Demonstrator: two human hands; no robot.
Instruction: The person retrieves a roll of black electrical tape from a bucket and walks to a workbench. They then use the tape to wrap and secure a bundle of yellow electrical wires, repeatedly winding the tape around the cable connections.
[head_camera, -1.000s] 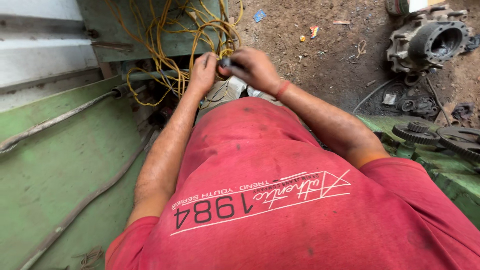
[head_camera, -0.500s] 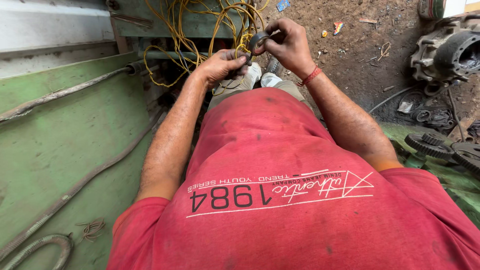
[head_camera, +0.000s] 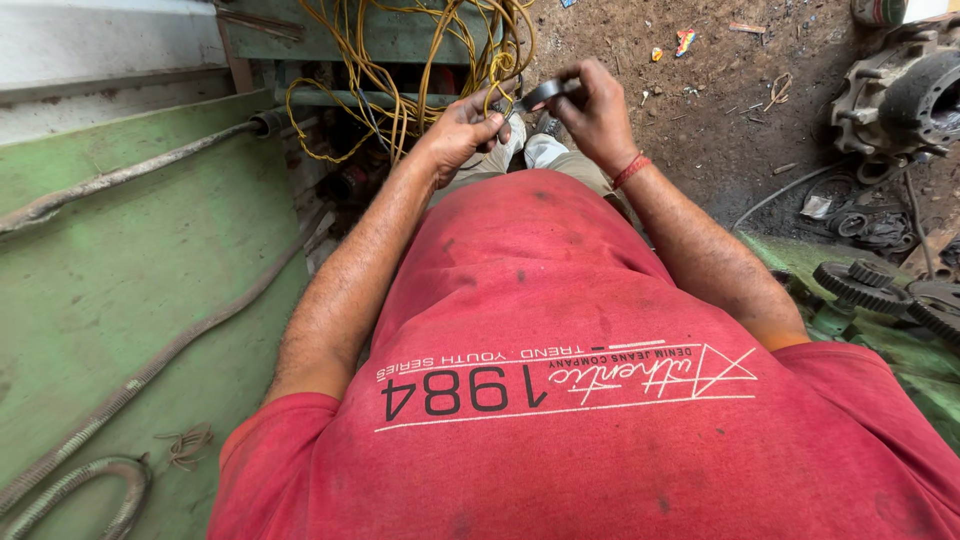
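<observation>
While right hand (head_camera: 598, 118) pinches dark tape roll (head_camera: 545, 93), left hand (head_camera: 462, 128) just beside, gripping yellow wires (head_camera: 420, 60).

A roll of tape (head_camera: 546, 93) is held between both hands, before tangled wires (head_camera: 400, 60); gears (head_camera: 880, 290) lie right.

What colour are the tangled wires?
Yellow wires, clearest in the head view.
</observation>
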